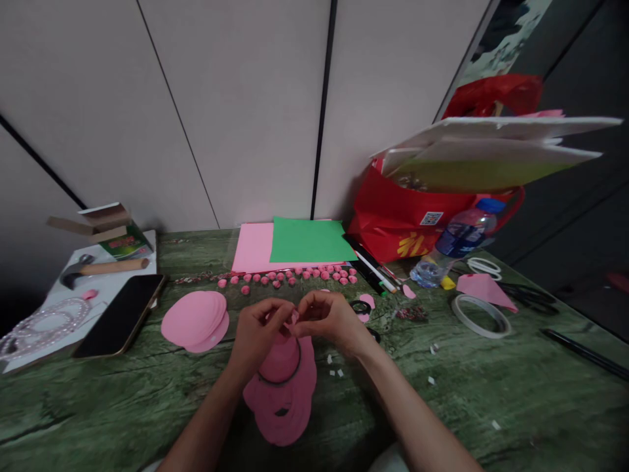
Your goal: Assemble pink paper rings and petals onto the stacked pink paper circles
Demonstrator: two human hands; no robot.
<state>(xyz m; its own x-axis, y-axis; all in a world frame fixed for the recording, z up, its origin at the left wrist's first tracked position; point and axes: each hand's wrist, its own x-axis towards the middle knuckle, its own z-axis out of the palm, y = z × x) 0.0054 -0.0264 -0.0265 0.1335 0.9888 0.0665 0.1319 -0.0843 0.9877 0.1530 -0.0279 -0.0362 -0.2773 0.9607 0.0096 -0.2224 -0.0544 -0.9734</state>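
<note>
Nearest, a layered stack of scalloped pink paper cutouts [284, 423] is lying on the green, wood-grained worktop [113, 419]; its long axis is running from the near side towards the hands, its rounded end pointing at the wearer; a thin dark ring [279, 381] is circling the smooth pink paper above it; just beyond, the left hand [259, 328] and right hand [330, 319] are meeting, the grip of each pinching a small pale-pink paper piece [295, 316] between bent fingertips; its visible sliver is standing roughly upright, though fingers are hiding the rest and its full long axis cannot be told; leftward, a stack of flat pink paper discs [192, 316] is resting; farther off, small cup-like pink paper rolls [289, 275] are forming loose rows before a green rectangular sheet [314, 240]; rightward, a blue-capped clear plastic bottle [459, 239] is bearing a blue label, its lettering unreadable; behind it, a glossy red bag [388, 219] is showing a QR code and yellow marking.
</note>
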